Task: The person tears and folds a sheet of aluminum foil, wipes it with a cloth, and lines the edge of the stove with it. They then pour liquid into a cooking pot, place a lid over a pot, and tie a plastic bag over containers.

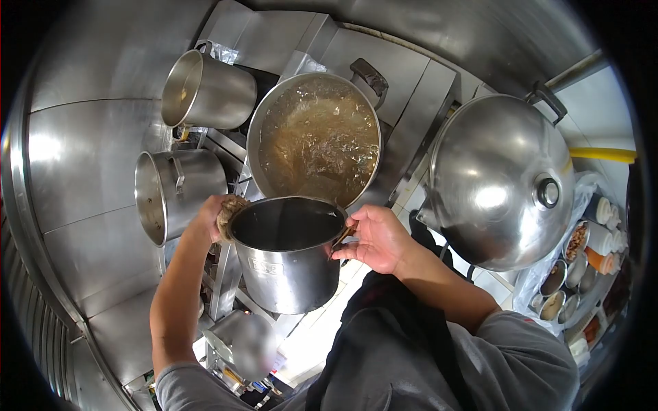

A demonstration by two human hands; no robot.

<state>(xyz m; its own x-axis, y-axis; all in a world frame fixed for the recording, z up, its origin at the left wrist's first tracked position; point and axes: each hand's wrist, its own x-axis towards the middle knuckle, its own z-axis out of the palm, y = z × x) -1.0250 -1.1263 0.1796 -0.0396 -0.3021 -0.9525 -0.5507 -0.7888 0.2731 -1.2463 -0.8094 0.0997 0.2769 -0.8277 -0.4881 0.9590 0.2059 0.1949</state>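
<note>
A deep steel stockpot (288, 277) with a dark interior hangs in front of me, held between both hands. My left hand (215, 218) grips its left side through a bunched brown cloth (231, 216). At the pot's right side, my right hand (378, 240) has its fingers closed round the handle area, where something brown shows. Just beyond the stockpot's far rim stands a large round pot (322, 130) of bubbling brownish liquid. The held pot's rim overlaps the near edge of that pot in view; whether they touch I cannot tell.
Two steel pots (229, 92) (195, 188) stand at the left of the stove. A big domed lid (500, 185) with a black knob is on the right. Beyond it are squeeze bottles (601, 240) and small bowls (554, 277). White floor tiles (329, 329) show below.
</note>
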